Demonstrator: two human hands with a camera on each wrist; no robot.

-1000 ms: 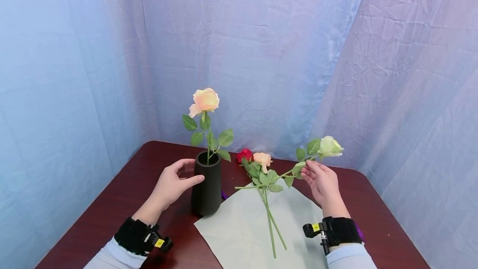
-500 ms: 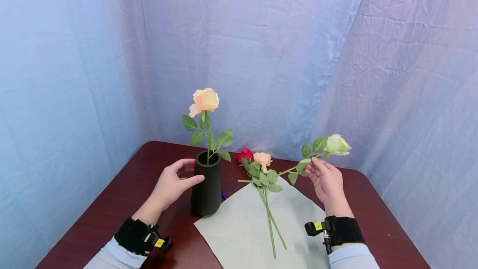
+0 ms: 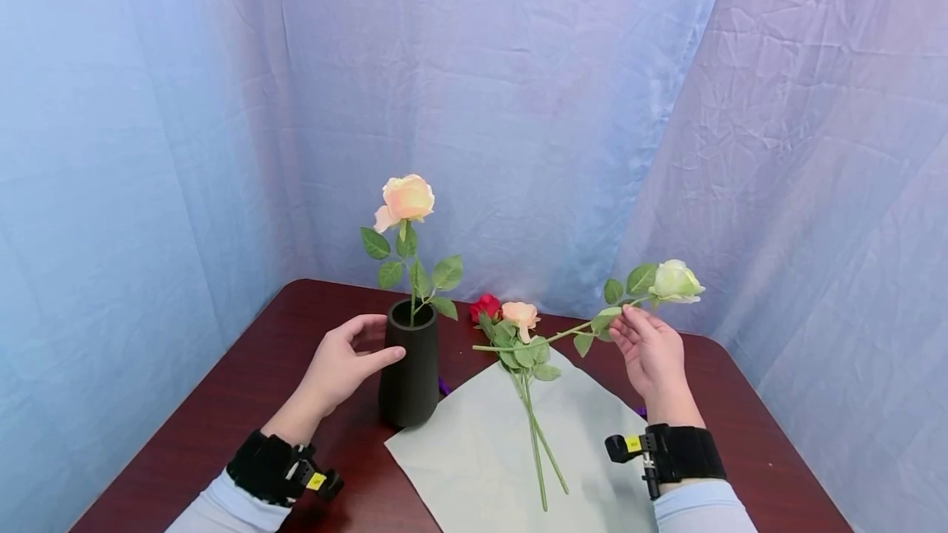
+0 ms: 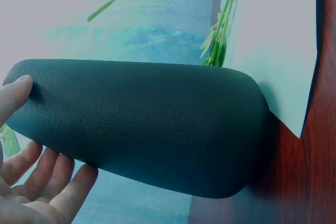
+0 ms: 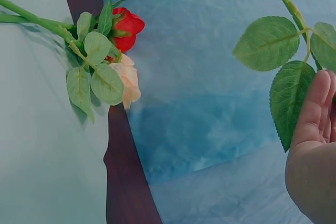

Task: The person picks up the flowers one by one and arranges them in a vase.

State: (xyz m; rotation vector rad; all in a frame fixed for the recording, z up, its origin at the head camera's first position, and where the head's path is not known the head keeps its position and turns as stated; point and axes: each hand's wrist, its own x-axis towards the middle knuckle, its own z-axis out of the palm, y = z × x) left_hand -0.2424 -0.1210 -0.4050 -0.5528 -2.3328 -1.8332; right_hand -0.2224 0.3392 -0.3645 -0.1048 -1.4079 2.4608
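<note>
A dark vase (image 3: 410, 377) stands upright at the left, holding one peach rose (image 3: 407, 200). My left hand (image 3: 348, 362) grips it near the rim, thumb on the near side and fingers around the other side; in the left wrist view the thumb (image 4: 18, 94) lies against its dark wall. On the right, my right hand (image 3: 650, 352) pinches the stem of a pale green rose (image 3: 676, 282) just below the bloom. That stem slants down to the left in the air, its cut end pointing toward the vase. In the right wrist view only leaves (image 5: 270, 43) and stem show by the fingers.
A red rose (image 3: 485, 308) and a second peach rose (image 3: 522, 316) lie with crossed stems on a pale paper sheet (image 3: 474, 451). The dark red table (image 3: 333, 298) ends at hanging blue curtains (image 3: 518, 105). Something purple (image 3: 443, 386) shows behind the vase.
My right hand has moved a little to the right and up with the pale green rose. The left hand and the vase have stayed put.
</note>
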